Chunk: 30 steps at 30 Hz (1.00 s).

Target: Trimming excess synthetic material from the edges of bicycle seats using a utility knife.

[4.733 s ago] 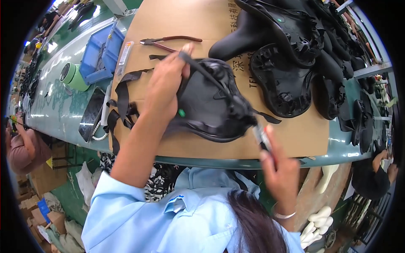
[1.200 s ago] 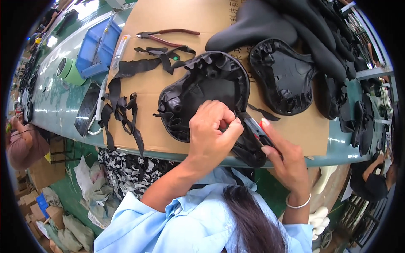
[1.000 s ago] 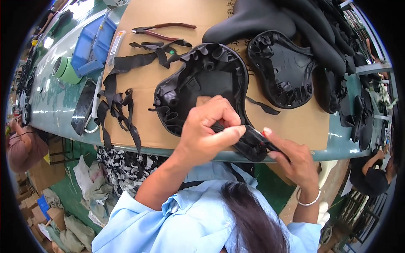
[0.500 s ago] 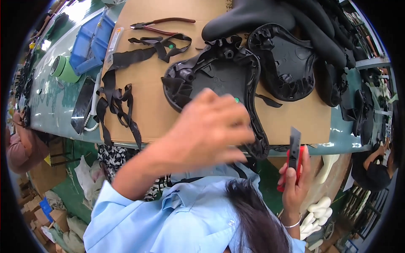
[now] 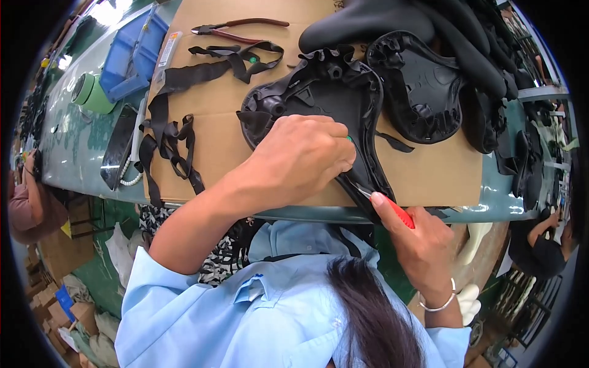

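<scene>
Black saddle shell [image 5: 331,104] lay underside up on the cardboard [image 5: 202,147] at the table's near edge, and I kept my left hand [image 5: 300,156] pressed down on it, fingers curled over its rim, probably to steady it. My right hand [image 5: 417,239] was closed around a red knife [image 5: 392,211], its blade at the shell's edge just below the left hand, apparently to trim there.

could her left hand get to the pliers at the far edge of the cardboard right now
Probably yes, once it lets go: the left hand is pressing on the upturned saddle, and the pliers lie uncovered beyond it, only loose straps between.
</scene>
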Each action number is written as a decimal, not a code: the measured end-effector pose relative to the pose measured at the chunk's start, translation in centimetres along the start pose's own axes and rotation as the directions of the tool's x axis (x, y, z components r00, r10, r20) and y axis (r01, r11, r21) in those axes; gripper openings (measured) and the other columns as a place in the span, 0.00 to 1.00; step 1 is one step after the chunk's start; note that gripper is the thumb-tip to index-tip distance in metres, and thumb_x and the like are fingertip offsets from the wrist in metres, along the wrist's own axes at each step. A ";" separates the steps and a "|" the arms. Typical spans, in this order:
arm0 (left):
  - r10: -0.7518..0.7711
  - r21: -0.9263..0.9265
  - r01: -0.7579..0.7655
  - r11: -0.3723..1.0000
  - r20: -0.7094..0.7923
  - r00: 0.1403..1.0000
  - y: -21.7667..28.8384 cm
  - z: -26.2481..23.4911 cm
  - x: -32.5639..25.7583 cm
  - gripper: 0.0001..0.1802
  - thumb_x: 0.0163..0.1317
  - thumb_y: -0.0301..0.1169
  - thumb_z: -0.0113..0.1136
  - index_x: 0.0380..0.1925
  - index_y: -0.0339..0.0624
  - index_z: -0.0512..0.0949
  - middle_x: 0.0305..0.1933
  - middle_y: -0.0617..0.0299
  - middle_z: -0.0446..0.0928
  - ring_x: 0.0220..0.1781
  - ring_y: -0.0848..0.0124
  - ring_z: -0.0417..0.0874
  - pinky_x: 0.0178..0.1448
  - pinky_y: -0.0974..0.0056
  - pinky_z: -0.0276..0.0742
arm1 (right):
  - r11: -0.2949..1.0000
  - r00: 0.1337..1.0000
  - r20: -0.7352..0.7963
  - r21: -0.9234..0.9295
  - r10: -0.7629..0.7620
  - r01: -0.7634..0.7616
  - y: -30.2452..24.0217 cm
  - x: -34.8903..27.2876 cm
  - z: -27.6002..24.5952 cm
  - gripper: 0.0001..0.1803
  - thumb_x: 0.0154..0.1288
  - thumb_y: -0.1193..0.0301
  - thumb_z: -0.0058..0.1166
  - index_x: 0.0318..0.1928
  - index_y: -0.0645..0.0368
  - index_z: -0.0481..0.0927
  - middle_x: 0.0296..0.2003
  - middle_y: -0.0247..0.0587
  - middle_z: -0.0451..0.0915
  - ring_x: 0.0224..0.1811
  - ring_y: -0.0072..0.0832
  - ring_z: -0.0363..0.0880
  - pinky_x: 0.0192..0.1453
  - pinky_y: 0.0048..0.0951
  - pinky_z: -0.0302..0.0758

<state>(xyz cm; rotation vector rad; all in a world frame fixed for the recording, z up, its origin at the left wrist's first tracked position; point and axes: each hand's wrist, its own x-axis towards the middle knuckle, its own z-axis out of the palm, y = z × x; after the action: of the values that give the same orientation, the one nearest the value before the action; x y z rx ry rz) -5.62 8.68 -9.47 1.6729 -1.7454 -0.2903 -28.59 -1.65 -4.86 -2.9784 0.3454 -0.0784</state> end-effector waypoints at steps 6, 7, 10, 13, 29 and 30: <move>-0.103 -0.079 0.103 0.991 0.007 0.995 0.3 -0.4 0.0 0.05 0.53 0.29 0.61 0.26 0.37 0.80 0.25 0.59 0.76 0.30 0.59 0.78 0.33 0.61 0.73 | 0.971 0.979 0.204 -0.236 0.006 0.044 2.2 -0.3 -4.7 0.32 0.55 0.76 0.53 0.60 0.34 0.76 0.25 0.35 0.68 0.23 0.28 0.71 0.27 0.29 0.65; -0.238 -0.134 0.240 0.961 0.036 0.971 0.9 -0.6 0.0 0.05 0.53 0.28 0.61 0.26 0.38 0.79 0.25 0.58 0.76 0.30 0.59 0.78 0.34 0.60 0.73 | 0.957 0.982 0.191 -0.283 -0.001 0.057 2.7 -0.2 -5.3 0.32 0.55 0.76 0.53 0.60 0.32 0.76 0.25 0.36 0.69 0.24 0.28 0.71 0.28 0.29 0.65; -0.321 -0.117 0.327 0.938 0.070 0.945 1.6 -0.3 0.0 0.05 0.53 0.28 0.59 0.27 0.38 0.78 0.26 0.56 0.76 0.30 0.58 0.78 0.35 0.59 0.73 | 0.994 0.990 0.097 -0.046 0.101 -0.097 5.0 -1.7 -4.1 0.28 0.61 0.76 0.52 0.63 0.44 0.73 0.32 0.40 0.75 0.30 0.30 0.75 0.35 0.30 0.70; -0.128 0.019 0.127 0.992 0.122 0.984 0.5 -0.2 2.1 0.06 0.50 0.29 0.60 0.27 0.37 0.78 0.26 0.55 0.77 0.29 0.61 0.79 0.33 0.59 0.72 | 0.426 0.839 0.108 0.822 0.533 -0.377 1.8 -1.8 -1.1 0.29 0.71 0.70 0.45 0.70 0.60 0.57 0.44 0.41 0.78 0.34 0.20 0.75 0.39 0.22 0.78; -0.406 -0.839 0.467 0.280 0.338 0.849 -2.3 -1.8 2.9 0.05 0.53 0.27 0.65 0.28 0.39 0.79 0.30 0.70 0.77 0.33 0.82 0.73 0.40 0.76 0.66 | -0.308 0.746 0.656 0.737 0.115 -0.602 -4.9 1.2 -0.8 0.33 0.72 0.67 0.43 0.72 0.60 0.49 0.36 0.44 0.75 0.20 0.21 0.72 0.23 0.22 0.73; -0.373 -0.892 0.313 0.327 0.182 0.910 -2.2 -2.2 2.7 0.05 0.54 0.27 0.65 0.27 0.39 0.78 0.32 0.70 0.77 0.34 0.83 0.73 0.41 0.76 0.66 | -0.388 0.739 0.671 0.699 0.066 -0.600 -4.5 0.7 -1.1 0.34 0.71 0.67 0.46 0.72 0.61 0.50 0.36 0.45 0.76 0.20 0.21 0.72 0.22 0.22 0.72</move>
<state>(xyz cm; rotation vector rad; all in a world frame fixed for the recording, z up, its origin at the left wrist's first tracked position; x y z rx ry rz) -2.40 6.46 -8.30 1.1074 -0.7837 -1.1683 -27.01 2.38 -3.08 -0.9207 0.7256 0.1957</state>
